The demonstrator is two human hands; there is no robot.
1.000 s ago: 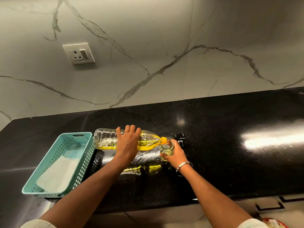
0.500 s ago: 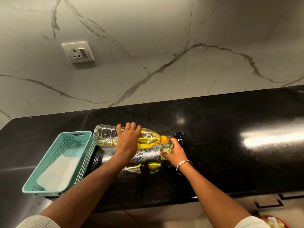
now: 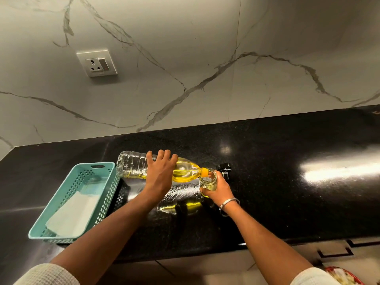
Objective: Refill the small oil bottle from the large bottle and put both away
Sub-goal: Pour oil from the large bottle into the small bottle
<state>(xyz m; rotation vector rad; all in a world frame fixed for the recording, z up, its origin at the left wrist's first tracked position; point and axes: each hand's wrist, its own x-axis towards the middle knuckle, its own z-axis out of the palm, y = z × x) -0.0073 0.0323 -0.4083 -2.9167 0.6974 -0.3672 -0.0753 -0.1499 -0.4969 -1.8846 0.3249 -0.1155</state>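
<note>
in the middle of the frame, the left hand (image 3: 159, 173) reaches over the big bottle (image 3: 156, 169), its grip curled round it, tipped on its side. its yellow neck meets the small bottle (image 3: 208, 183), gripped by the right hand (image 3: 219, 187) above the black surface (image 3: 287, 192).

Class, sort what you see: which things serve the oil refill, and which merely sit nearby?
In use: large clear plastic oil bottle, small glass bottle, black cap, left hand, right hand.
Nearby: teal plastic basket, white wall socket.
</note>
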